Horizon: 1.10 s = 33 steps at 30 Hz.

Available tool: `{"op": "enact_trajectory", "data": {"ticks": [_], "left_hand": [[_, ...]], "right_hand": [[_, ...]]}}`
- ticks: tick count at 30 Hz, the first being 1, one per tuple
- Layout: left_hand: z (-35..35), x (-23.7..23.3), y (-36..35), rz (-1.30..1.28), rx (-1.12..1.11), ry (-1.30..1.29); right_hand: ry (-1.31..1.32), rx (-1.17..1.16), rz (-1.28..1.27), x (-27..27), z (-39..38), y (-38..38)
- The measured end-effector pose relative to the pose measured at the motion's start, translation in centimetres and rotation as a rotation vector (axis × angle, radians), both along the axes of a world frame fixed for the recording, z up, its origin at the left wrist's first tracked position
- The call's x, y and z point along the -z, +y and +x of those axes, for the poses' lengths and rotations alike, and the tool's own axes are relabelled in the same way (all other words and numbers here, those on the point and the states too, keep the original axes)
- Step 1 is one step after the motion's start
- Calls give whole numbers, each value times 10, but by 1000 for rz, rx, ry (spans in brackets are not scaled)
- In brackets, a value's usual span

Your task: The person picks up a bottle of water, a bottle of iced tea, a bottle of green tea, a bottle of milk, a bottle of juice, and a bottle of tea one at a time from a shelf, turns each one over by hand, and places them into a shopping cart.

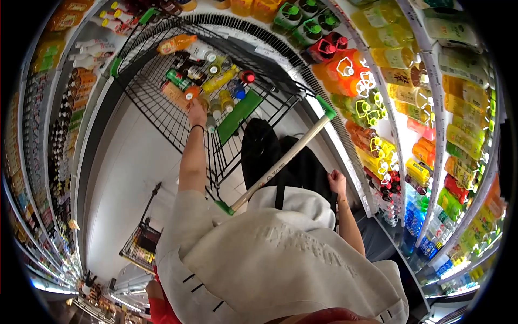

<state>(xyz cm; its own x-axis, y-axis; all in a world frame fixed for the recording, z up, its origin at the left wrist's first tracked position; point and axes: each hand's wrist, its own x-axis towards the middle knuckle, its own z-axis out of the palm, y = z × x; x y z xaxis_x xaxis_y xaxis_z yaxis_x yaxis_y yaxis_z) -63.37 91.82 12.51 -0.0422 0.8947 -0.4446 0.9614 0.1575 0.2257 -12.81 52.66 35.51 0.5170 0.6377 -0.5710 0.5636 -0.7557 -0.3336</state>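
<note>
My left hand (196, 113) reaches over the side of the shopping cart (156, 110), its fingers closed on an orange-capped bottle (191, 94). Around it in the cart lie a green can (178, 79), a yellow bottle (220, 81), dark bottles (192, 71), a red-capped bottle (246, 77) and an orange drink bottle (177, 44) at the far end. Small capped bottles (226, 101) are beside the hand. My right hand (337, 182) hangs by my right side, fingers curled, with nothing visible in it.
The cart's handle (286, 158) crosses in front of my body. Shelves of colourful drink bottles (399, 59) rise on the right; more bottle shelves (81, 102) line the left. Another cart (141, 243) stands on the floor at lower left, near a red garment (161, 302).
</note>
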Motion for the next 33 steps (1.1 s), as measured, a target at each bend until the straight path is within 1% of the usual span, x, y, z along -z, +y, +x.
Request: {"op": "enact_trajectory", "data": {"ticks": [2, 3, 4, 5, 6, 8, 9, 10, 12, 14, 16, 17, 18, 19, 20, 21, 22, 23, 24, 25, 26, 27, 28, 30, 32, 33], "left_hand": [[-5, -18, 3, -45, -34, -39], [-4, -36, 5, -61, -45, -21], [1, -58, 14, -114, -161, -82], [1, -72, 11, -171, -274, -141], [-2, -77, 5, -172, -281, -122], [-10, -89, -1, -16, -295, -165], [-16, -91, -6, 51, -295, -228], [-19, -98, -9, 51, -292, -214], [-21, -116, -17, 248, -171, -281], [-16, -146, -15, 272, -180, -306], [-15, -174, -19, 372, -170, -387], [-10, -196, -18, 385, -161, -412], [-5, -221, -16, 387, -154, -408], [0, -247, -10, 327, -160, -455], [5, -268, -6, 264, -167, -501], [9, -282, -1, 348, -95, -604], [15, -300, 6, 356, -86, -602], [22, -322, 14, 322, -37, -720], [31, -344, 23, 289, 14, -841], [47, -366, 30, 319, 67, -941], [56, -385, 39, 331, 82, -944], [65, -401, 51, 251, 130, -916], [75, -416, 61, 169, 175, -887], [107, -443, 76, 169, 247, -929], [142, -465, 86, 48, 369, -1038], [159, -470, 92, 5, 424, -1082]], "right_hand": [[5, 0, -4, 0, 2, 4], [16, -15, 3, -1, 1, 3], [27, -29, 21, 1, 2, 8], [31, -25, -12, 2, 2, 11], [46, -37, -7, 4, 4, 12], [72, -23, 3, 9, 5, 15], [77, -22, 12, 11, 6, 17], [90, -28, 21, 7, 5, 24], [79, -31, 52, -1, 3, 39], [94, -7, 171, -13, -2, 58], [132, -10, 240, -34, -9, 85], [137, -4, 244, -48, -14, 100], [224, 28, 295, -64, -22, 113], [309, 57, 351, -76, -28, 128], [313, 62, 357, -86, -34, 138], [480, 101, 416, -95, -40, 147], [648, 140, 477, -103, -46, 158], [651, 142, 488, -115, -55, 169], [790, 172, 538, -126, -63, 184], [929, 199, 588, -133, -70, 196], [1070, 211, 611, -133, -73, 206], [1137, 216, 675, -138, -80, 218], [1200, 196, 643, -141, -82, 228], [1275, 306, 608, -158, -89, 245], [1539, 359, 587, -176, -87, 253], [1627, 365, 562, -180, -84, 253]]}}
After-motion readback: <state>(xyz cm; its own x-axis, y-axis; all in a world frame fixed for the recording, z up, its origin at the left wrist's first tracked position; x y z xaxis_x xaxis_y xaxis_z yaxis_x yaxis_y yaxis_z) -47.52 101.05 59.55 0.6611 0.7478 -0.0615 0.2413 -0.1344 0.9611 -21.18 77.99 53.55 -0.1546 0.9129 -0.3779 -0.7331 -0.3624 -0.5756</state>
